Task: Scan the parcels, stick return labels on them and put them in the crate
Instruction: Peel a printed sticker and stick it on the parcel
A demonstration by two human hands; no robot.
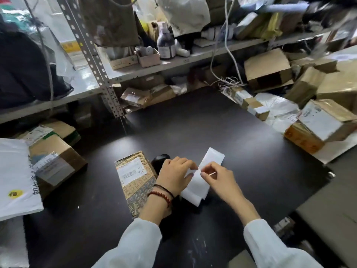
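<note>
A strip of white labels (201, 182) hangs over the dark table (222, 132), held between both hands. My left hand (174, 175) grips its left edge, and my right hand (218, 178) pinches a label corner near the strip's middle. Just left of my left hand lies a small patterned brown parcel (135, 182) with a white shipping label on top. A black object (160, 161), partly hidden behind my left hand, sits beside the parcel; I cannot tell what it is.
Cardboard boxes (56, 159) and a white mailer bag (13, 178) lie at the left. More boxes (322, 120) and white bags pile up at the right. A cluttered metal shelf (173, 62) with hanging cables runs along the back.
</note>
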